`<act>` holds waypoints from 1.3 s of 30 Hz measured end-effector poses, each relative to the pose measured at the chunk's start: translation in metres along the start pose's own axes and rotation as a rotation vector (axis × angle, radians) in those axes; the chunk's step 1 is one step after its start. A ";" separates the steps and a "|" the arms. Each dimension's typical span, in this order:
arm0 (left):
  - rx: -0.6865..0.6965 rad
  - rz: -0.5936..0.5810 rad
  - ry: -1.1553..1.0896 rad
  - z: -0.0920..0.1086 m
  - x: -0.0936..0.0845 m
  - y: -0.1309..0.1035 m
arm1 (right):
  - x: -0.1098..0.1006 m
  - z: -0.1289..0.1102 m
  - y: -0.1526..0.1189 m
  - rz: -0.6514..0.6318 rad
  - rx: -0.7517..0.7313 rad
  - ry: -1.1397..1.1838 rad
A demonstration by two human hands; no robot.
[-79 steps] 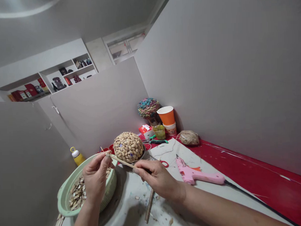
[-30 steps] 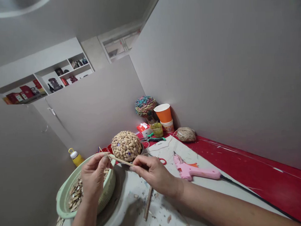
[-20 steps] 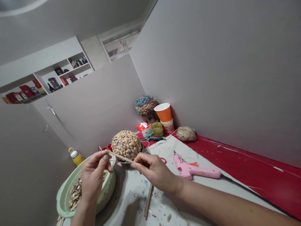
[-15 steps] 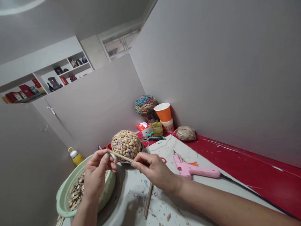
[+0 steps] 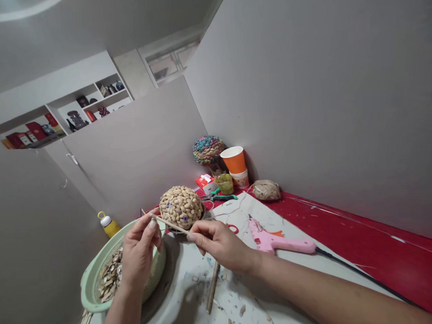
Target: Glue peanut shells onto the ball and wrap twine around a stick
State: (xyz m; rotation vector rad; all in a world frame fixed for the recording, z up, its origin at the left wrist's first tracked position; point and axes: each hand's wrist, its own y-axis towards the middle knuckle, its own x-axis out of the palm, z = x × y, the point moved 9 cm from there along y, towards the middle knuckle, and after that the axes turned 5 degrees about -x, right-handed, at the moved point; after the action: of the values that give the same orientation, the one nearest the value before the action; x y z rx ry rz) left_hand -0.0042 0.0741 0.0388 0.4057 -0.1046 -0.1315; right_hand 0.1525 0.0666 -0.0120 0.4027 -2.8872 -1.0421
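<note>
A thin wooden stick (image 5: 172, 225) spans my two hands above the table. My left hand (image 5: 142, 238) pinches its left end between thumb and fingertips. At the other end, my right hand (image 5: 217, 242) grips it with thumb and curled fingers. Just behind the stick sits a ball covered in peanuts (image 5: 181, 205). Beneath my left hand is a green plastic basket (image 5: 87, 280) with shell pieces (image 5: 110, 279) inside. A brown stick (image 5: 213, 287) lies on the table below my right hand.
A pink glue gun (image 5: 275, 238) with a black cord lies right. Behind stand orange paper cups (image 5: 234, 161), a colourful peanut tree (image 5: 207, 150), pliers (image 5: 220, 197) and a twine ball (image 5: 266, 190). A yellow bottle (image 5: 109, 225) is left. Shell scraps litter the white sheet (image 5: 192, 295).
A pale strand seen beneath the stick by my left fingers no longer shows there. Both hands keep hold of the stick, with my right hand shifted slightly left.
</note>
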 end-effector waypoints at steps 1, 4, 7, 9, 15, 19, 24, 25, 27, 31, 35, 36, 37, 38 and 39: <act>0.000 -0.003 0.005 0.000 0.000 0.000 | 0.001 0.000 0.000 -0.011 0.004 0.006; 0.006 -0.012 0.010 0.000 -0.001 0.001 | 0.003 0.002 0.000 -0.044 0.024 0.042; 0.021 -0.022 0.006 0.001 -0.003 0.003 | 0.009 0.008 0.000 -0.111 0.084 0.160; 0.031 -0.027 0.009 0.002 -0.005 0.003 | 0.016 0.012 -0.002 -0.175 0.142 0.280; 0.053 -0.021 0.009 0.007 -0.006 0.003 | 0.029 0.017 -0.009 -0.347 0.280 0.514; 0.062 -0.017 0.004 0.009 -0.003 0.001 | 0.039 0.015 -0.018 -0.487 0.398 0.758; 0.101 0.027 0.000 0.009 -0.005 -0.003 | 0.035 0.019 -0.014 -0.410 0.361 0.578; 0.109 0.039 0.002 0.009 -0.006 -0.003 | 0.029 0.019 -0.009 -0.323 0.299 0.463; 0.121 0.057 0.010 0.009 -0.007 -0.003 | 0.014 0.013 -0.002 -0.143 0.157 0.244; 0.128 0.062 0.022 0.010 -0.007 -0.002 | 0.003 0.004 0.000 0.007 0.022 0.078; 0.129 0.050 0.030 0.012 -0.008 -0.002 | 0.007 0.005 -0.001 -0.063 0.038 0.098; 0.130 0.048 0.032 0.012 -0.008 -0.002 | 0.008 0.004 -0.001 -0.083 0.042 0.109; 0.131 0.046 0.034 0.013 -0.008 -0.002 | 0.009 0.003 -0.001 -0.101 0.043 0.119; 0.132 0.043 0.036 0.014 -0.008 -0.002 | 0.010 0.003 -0.002 -0.116 0.043 0.127; 0.132 0.040 0.038 0.014 -0.008 -0.002 | 0.011 0.002 -0.002 -0.129 0.045 0.135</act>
State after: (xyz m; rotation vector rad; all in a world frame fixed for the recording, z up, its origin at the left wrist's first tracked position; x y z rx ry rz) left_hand -0.0143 0.0676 0.0505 0.5369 -0.0840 -0.0773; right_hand 0.1417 0.0632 -0.0154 0.6434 -2.8008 -0.9277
